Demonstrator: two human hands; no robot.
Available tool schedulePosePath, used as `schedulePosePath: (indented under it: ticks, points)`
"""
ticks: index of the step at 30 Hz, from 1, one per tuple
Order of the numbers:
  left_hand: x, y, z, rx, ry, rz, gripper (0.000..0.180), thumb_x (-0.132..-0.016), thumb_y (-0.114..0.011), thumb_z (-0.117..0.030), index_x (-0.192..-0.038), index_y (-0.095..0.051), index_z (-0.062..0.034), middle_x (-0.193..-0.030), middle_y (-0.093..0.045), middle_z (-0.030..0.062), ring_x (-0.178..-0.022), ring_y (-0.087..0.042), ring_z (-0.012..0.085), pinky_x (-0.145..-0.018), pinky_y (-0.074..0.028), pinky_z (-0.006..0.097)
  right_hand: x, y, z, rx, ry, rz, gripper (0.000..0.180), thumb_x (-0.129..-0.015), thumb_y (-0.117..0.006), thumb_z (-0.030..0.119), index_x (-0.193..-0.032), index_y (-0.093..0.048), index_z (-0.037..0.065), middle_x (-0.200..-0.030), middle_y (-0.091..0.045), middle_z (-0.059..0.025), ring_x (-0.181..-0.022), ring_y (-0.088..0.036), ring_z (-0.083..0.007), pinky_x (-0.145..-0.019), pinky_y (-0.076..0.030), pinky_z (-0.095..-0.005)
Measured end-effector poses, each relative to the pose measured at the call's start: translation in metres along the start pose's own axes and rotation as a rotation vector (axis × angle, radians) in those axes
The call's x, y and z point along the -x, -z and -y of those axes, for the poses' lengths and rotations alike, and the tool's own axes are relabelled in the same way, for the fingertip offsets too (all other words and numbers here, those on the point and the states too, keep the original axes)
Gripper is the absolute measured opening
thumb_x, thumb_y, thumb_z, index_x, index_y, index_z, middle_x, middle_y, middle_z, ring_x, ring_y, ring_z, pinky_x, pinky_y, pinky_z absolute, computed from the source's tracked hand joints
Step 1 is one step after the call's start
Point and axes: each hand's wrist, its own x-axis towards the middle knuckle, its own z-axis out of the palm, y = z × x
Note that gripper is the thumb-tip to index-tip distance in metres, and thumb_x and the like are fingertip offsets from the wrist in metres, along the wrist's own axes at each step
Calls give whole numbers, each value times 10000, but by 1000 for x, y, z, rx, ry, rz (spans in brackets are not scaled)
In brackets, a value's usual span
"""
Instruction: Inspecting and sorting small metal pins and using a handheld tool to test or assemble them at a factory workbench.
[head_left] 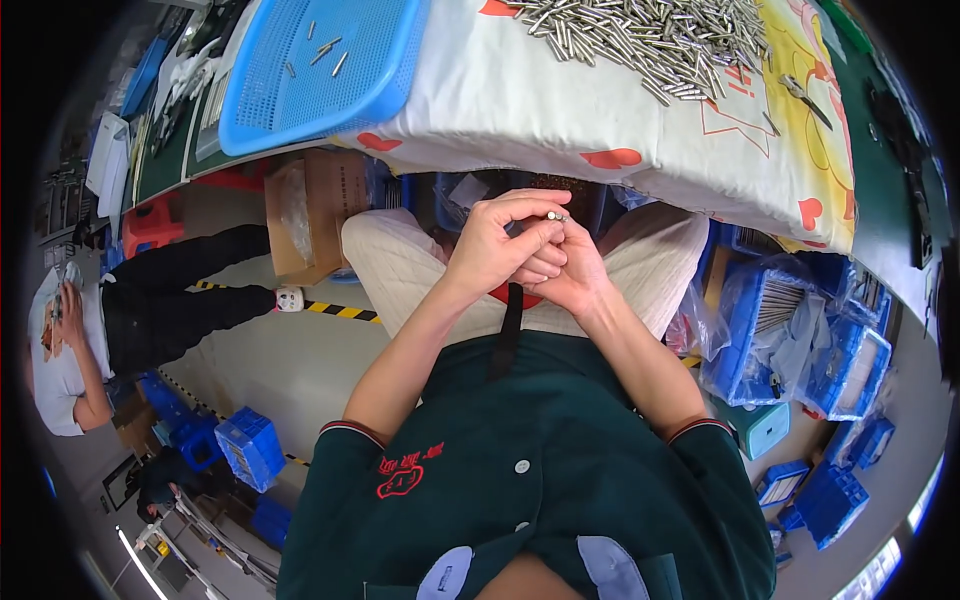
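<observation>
A loose pinch could let the small metal pin (554,215) slip toward the lap, since it probably rolls easily. It sits at the fingertips, with the pin pile (640,45) at one o'clock and the blue basket (395,90) at ten. The left hand (490,235) seems pinched on it; the right hand (582,275) curls alongside, fingers bent, its grip on the pin hidden.

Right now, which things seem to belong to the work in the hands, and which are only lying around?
Seemingly part of the work:
small metal piece, at the fingers of the left hand and right hand
pile of metal pins on the cloth
blue basket with a few pins

Probably just lying about:
pliers-like tool, untouched
cardboard box
blue crates
</observation>
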Motion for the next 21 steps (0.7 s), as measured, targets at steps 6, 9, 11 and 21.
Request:
schedulePosePath:
  ticks: [6, 9, 11, 21]
  points:
    - [1, -3, -3, 22, 151, -53, 215, -769, -609, -30, -976, -642, 19, -974, -655, 96, -804, -594, 100, -738, -473, 238, 0, 1, -2, -14, 3, -7, 319, -891, -427, 275, -593, -388, 168, -421, -272, 60, -369, -227, -73, -404, -198, -230]
    - [1, -2, -3, 7, 160, -55, 222, -767, -616, -38, -981, -645, 12, -938, -662, 90, -768, -586, 86, -712, -473, 232, 0, 1, -3, 3, -13, -17, 313, -890, -408, 264, -594, -379, 165, -422, -265, 62, -372, -222, -75, -407, -199, -230]
    - [1, -2, -3, -6, 158, -52, 220, -767, -617, -42, -979, -646, 11, -927, -663, 88, -758, -581, 81, -704, -472, 231, 0, 0, -3, 20, -15, -47, 308, -882, -393, 248, -585, -369, 167, -421, -259, 63, -372, -216, -77, -408, -199, -232]
    - [3, -2, -2, -15, 205, -49, 210, -777, -609, -48, -977, -652, -1, -852, -668, 71, -706, -573, 76, -659, -470, 227, 1, 2, -5, -9, -41, -37, 327, -880, -387, 257, -566, -349, 174, -421, -255, 60, -375, -210, -78, -411, -195, -236]
